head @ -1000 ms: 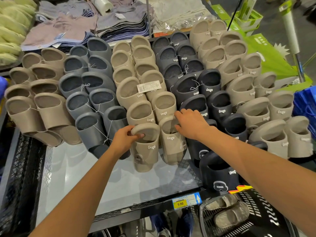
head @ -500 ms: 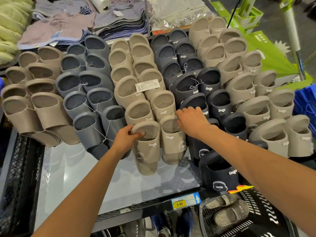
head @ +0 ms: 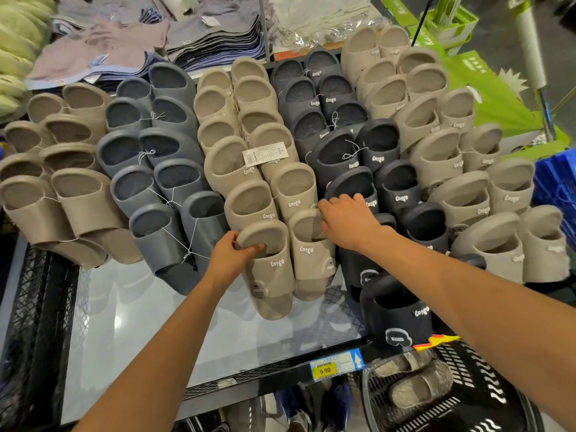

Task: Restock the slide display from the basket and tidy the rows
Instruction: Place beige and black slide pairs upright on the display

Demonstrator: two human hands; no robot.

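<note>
Rows of beige, grey-blue and black slides lean on the glossy display shelf [head: 131, 322]. At the front of the middle beige row stands a pair. My left hand [head: 232, 255] grips the heel rim of its left beige slide [head: 271, 269]. My right hand [head: 346, 218] rests on the heel of the right beige slide [head: 311, 254], fingers curled over its rim. A black basket [head: 467, 397] at the bottom right holds two beige slides [head: 417, 385].
A lone black slide [head: 399, 313] stands at the shelf's front edge by the basket. A yellow 9.90 price tag [head: 325, 369] sits on the shelf rail. Folded clothes [head: 212, 35] lie behind the rows. A blue crate [head: 558, 179] is at the right.
Both hands keep hold of the front beige pair, which has shifted only slightly on the shelf. The view has drifted a little.
</note>
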